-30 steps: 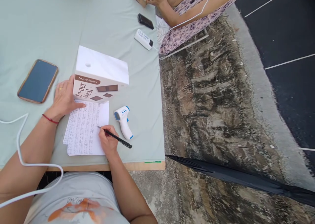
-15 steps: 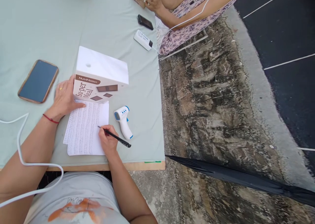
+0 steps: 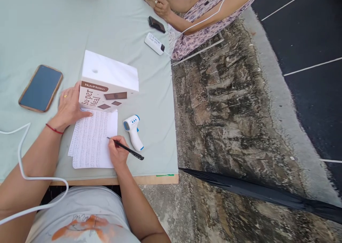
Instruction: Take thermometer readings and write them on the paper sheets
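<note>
Fingers (image 3: pixel 113 145) of the right hand (image 3: pixel 118 155) pinch a pen (image 3: pixel 129 150) over pages (image 3: pixel 89 143); the left hand (image 3: pixel 70 106) splays beside a box (image 3: pixel 110 70).

A white box (image 3: pixel 109 79) stands on a pale green cloth (image 3: pixel 53 32). The left hand (image 3: pixel 70 104) lies at its left edge, thumb on the written sheets (image 3: pixel 92 143) in front of the box. Also in front of it, the right hand (image 3: pixel 117 154) grips a black pen (image 3: pixel 129 150). Left of the box lies a phone (image 3: pixel 40 88); right of it and nearer, a white thermometer (image 3: pixel 134 133).
</note>
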`<state>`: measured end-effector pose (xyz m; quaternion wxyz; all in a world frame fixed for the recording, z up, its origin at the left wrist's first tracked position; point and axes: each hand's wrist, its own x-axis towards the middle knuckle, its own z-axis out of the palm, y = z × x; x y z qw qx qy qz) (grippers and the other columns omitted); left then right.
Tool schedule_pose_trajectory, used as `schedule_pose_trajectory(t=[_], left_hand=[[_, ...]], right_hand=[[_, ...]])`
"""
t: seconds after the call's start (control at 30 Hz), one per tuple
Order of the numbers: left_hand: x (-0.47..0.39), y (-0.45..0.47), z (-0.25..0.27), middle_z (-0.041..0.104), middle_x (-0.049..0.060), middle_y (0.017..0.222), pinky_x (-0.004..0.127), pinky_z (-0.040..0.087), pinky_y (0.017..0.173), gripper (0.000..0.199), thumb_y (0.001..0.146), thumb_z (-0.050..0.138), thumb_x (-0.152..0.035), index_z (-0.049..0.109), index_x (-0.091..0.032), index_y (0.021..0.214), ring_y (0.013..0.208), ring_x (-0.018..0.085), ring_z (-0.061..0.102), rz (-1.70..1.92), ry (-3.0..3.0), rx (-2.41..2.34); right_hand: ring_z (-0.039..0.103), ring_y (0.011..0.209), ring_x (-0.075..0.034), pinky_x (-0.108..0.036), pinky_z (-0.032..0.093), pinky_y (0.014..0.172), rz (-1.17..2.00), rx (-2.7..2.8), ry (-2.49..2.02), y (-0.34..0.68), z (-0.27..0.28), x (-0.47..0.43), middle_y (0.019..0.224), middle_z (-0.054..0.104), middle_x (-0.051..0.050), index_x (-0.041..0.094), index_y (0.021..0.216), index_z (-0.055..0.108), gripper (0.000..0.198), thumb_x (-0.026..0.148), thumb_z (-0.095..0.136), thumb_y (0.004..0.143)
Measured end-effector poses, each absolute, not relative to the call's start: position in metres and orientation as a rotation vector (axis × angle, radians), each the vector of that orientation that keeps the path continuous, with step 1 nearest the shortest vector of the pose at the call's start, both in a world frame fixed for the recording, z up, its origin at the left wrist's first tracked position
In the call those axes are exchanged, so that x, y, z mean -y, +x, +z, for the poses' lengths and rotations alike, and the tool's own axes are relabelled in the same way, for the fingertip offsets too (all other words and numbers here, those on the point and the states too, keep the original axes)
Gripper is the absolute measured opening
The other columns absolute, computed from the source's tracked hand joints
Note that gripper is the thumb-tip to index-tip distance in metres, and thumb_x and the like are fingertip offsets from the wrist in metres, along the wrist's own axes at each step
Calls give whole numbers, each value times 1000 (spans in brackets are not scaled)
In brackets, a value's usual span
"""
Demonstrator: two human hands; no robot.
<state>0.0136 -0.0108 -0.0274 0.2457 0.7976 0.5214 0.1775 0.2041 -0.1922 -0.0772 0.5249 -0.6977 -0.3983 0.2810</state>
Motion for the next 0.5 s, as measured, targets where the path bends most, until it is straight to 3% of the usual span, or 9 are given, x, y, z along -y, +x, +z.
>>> schedule_pose_trajectory(t=[0.37, 0.5], left_hand=[[9, 14, -34, 60, 21, 147, 65, 33, 123, 97, 71, 90, -40, 45, -20, 155, 145, 48, 50, 531, 2204, -1420], [7, 13, -35, 60, 22, 148, 66, 33, 124, 90, 76, 85, -44, 46, -19, 153, 145, 48, 51, 558, 2204, -1388]], right_hand=[[52, 62, -15, -29, 48, 61, 713, 938, -1684, 203, -77, 192, 64, 58, 3, 24, 74, 63, 17, 39, 62, 81], [52, 62, -15, -29, 48, 61, 694, 937, -1686, 203, -80, 193, 66, 58, 3, 24, 76, 63, 17, 39, 63, 83]])
